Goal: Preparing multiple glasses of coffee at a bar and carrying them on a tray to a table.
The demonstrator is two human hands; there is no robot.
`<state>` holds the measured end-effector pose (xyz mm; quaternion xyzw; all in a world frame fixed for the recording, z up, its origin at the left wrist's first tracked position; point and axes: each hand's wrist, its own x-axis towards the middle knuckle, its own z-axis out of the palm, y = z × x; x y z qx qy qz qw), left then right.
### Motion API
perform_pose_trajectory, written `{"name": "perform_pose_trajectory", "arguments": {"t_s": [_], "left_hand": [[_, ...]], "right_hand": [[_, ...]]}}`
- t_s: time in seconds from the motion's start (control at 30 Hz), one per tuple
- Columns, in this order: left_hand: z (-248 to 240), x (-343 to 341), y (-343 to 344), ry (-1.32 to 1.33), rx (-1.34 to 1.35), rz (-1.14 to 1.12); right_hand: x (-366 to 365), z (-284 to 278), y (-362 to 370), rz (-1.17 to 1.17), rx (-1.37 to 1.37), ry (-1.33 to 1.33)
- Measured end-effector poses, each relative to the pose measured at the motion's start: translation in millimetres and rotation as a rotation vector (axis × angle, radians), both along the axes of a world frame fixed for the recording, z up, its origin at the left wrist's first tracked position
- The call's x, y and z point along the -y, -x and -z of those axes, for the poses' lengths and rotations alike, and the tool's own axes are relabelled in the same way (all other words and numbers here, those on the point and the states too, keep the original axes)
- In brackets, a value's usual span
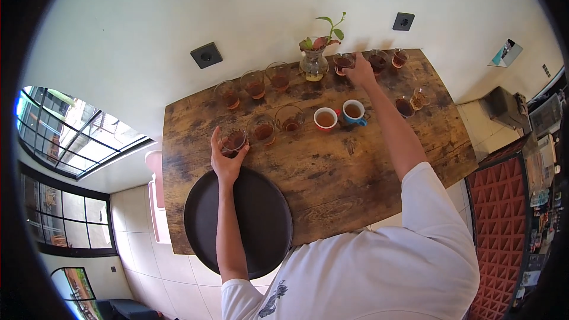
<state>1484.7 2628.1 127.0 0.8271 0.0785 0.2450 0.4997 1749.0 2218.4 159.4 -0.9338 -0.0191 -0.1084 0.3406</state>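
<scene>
My left hand [226,160] is closed round a clear glass of reddish-brown drink [235,140] at the left front of the wooden table [332,184]. Reaching to the back edge, my right hand [359,73] has its thumb and fingers about another glass of dark drink [342,63], just right of the plant vase. A round black tray [261,219] lies under my left forearm, over the table's near-left edge. Beside my left hand stand two more glasses, one [261,130] with drink and a wider one [290,120] with less in it.
Three glasses [255,87] line the back left. A glass vase [314,66] holds a plant. Red-rimmed [325,120] and blue [354,111] cups stand mid-table. More glasses [378,62] stand back right, and a dark-filled glass [405,106] beside a smaller one [420,99] at right. A wall [267,12] borders the back.
</scene>
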Motion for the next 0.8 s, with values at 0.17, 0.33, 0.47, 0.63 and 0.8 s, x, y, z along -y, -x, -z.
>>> {"name": "perform_pose_trajectory", "arguments": {"t_s": [0.17, 0.33, 0.47, 0.63, 0.8], "left_hand": [[-9, 10, 0, 0.006, -0.017, -0.001], [0, -1, 2, 0.001, -0.034, -0.016], [-5, 6, -3, 0.023, -0.033, -0.001], [0, 2, -2, 0.022, -0.031, -0.004], [-2, 3, 1, 0.044, -0.038, 0.012]], "right_hand": [[8, 6, -4, 0.023, 0.000, -0.043], [1, -28, 18, 0.058, -0.024, 0.098], [48, -40, 11, 0.187, 0.269, 0.404], [78, -32, -9, 0.275, -0.063, 0.476], [85, -23, -26, 0.165, -0.079, 0.254]]}}
